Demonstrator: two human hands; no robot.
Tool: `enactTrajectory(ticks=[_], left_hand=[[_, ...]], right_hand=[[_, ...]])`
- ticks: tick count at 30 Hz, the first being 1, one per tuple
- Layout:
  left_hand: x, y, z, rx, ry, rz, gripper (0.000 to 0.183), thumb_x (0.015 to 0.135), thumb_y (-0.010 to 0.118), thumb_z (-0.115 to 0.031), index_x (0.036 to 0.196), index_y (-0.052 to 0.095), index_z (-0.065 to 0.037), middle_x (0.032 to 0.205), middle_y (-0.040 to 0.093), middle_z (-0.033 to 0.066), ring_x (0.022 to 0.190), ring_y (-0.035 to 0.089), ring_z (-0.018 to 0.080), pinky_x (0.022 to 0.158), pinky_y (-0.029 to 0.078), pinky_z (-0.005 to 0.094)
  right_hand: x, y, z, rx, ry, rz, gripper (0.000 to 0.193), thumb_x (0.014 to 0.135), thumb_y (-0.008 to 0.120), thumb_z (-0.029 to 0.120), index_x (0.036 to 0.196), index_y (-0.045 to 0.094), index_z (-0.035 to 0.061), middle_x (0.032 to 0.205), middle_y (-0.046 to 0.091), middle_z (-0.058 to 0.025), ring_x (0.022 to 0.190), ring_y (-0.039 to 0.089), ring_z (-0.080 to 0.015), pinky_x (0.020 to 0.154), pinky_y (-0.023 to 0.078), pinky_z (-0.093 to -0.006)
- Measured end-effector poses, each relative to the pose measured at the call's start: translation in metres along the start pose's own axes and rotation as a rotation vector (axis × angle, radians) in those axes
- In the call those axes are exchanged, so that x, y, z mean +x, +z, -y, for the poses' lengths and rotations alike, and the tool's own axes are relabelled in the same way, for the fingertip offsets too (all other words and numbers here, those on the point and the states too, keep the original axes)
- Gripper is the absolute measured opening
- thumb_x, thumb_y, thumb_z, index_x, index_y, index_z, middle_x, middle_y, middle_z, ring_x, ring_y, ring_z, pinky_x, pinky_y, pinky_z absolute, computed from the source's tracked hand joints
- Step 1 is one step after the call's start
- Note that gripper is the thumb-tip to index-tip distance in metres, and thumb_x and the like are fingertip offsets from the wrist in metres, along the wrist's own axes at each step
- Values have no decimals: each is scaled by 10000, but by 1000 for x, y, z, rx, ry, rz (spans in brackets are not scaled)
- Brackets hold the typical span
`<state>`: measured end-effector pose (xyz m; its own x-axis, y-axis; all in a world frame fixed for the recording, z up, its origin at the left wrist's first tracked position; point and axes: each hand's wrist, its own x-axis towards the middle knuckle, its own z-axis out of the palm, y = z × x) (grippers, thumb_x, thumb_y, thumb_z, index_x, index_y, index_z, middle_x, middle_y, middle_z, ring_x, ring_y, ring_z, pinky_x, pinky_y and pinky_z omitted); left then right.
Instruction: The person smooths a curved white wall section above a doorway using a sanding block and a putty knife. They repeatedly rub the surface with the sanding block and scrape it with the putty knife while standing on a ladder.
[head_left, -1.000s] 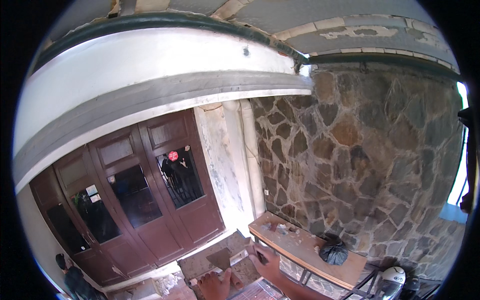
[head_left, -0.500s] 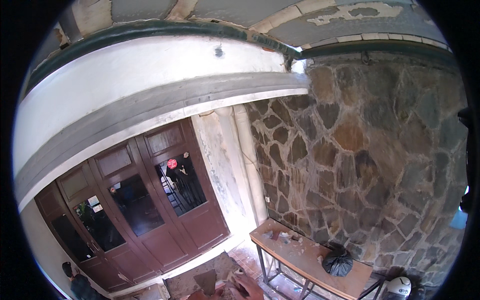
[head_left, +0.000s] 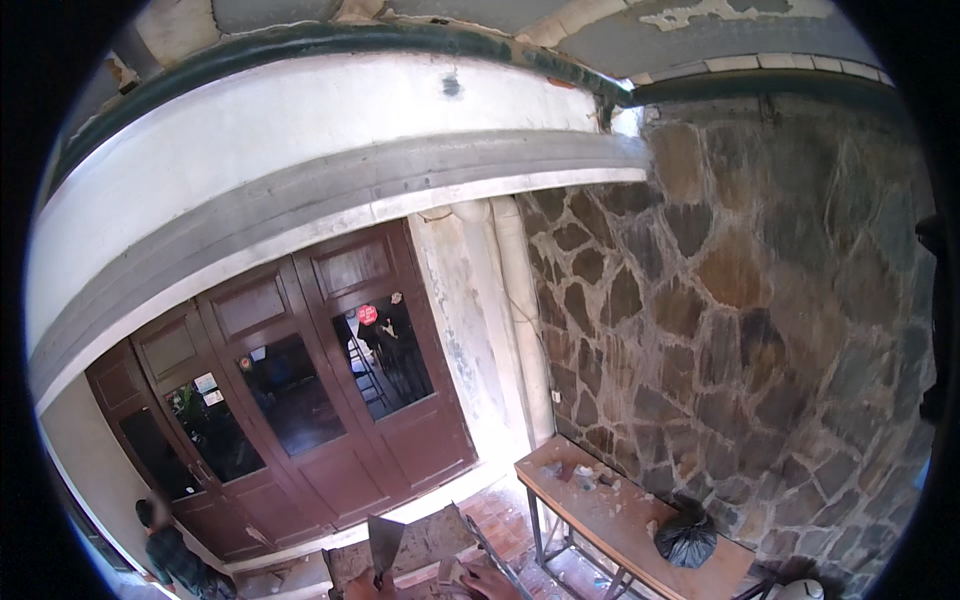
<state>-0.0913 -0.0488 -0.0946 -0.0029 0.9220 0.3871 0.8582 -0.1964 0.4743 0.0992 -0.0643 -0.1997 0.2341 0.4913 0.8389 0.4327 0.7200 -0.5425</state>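
Note:
At the bottom edge, my left hand shows only in part, with its fingers closed at the base of a trowel. The trowel's flat, grey, triangular blade stands upright above the hand, and its handle is hidden. To the right, my right hand is curled around a small pale piece too unclear to name. Both hands are over the near side of a mortar-stained board with a rough grey-brown surface. The picture's lower edge cuts off both wrists.
Right of the board stands a long wooden-topped table on a dark frame, bearing rubble and a black plastic bag. A white helmet lies beyond. Brown doors and a stone wall enclose the spot. Another person is at far left.
The view has shifted, so the doors and table sit farther right. My left hand has moved left with the trowel, whose blade now points up more. The right hand sits slightly lower.

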Motion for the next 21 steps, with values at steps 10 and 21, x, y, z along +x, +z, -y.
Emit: enactTrajectory(ticks=[10, 21], left_hand=[[29, 38, -65, -460, 446, 286, 378, 978, 493, -115, 1330, 485, 24, 853, 452, 117, 758, 460, 193, 671, 390, 305], [15, 22, -87, -233, 594, 602, 406, 934, 535, -111, 1329, 496, -28, 973, 491, 154, 795, 586, 346, 682, 481, 423]], right_hand=[[44, -44, 22, 864, 696, -300, 571, 900, 608, 21, 1409, 356, -47, 1379, 479, -151, 1230, 489, -199, 1021, 412, -334], [95, -120, -11, 596, 544, -506, 400, 954, 542, 81, 1331, 471, -36, 1160, 611, -65, 1032, 570, -120, 899, 457, -288]])
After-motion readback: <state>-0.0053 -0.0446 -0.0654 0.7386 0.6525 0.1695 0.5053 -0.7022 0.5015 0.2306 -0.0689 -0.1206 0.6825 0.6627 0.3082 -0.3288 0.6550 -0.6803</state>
